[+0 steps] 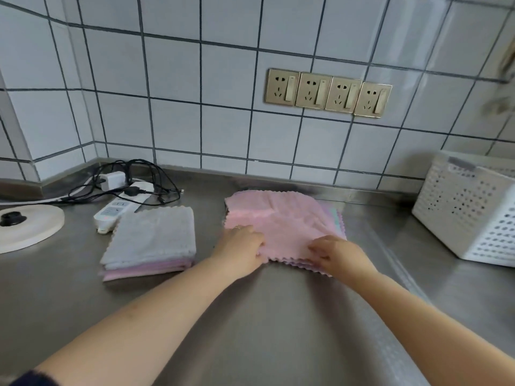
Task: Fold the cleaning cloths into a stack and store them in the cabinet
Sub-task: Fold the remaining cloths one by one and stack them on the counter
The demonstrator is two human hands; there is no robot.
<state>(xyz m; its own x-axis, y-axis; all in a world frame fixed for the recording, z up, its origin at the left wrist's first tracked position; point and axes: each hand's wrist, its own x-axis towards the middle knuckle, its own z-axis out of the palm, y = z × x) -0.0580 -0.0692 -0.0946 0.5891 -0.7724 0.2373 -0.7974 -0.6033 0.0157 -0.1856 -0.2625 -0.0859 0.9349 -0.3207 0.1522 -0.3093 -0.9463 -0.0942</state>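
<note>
Fleecy pink cloth (pixel 281 218), square with pinked zigzag edges, lies rumpled atop a pile of unfolded cloths (pixel 338 221) on the brushed steel worktop (pixel 278 316). Left hand (pixel 242 246) pinches its near-left edge; right hand (pixel 338 253) pinches the near-right edge, both grips closed on the fabric. Beside them to the left sits a folded stack (pixel 152 243), grey over pink. A perforated white plastic basket (pixel 471 213) stands at right.
</note>
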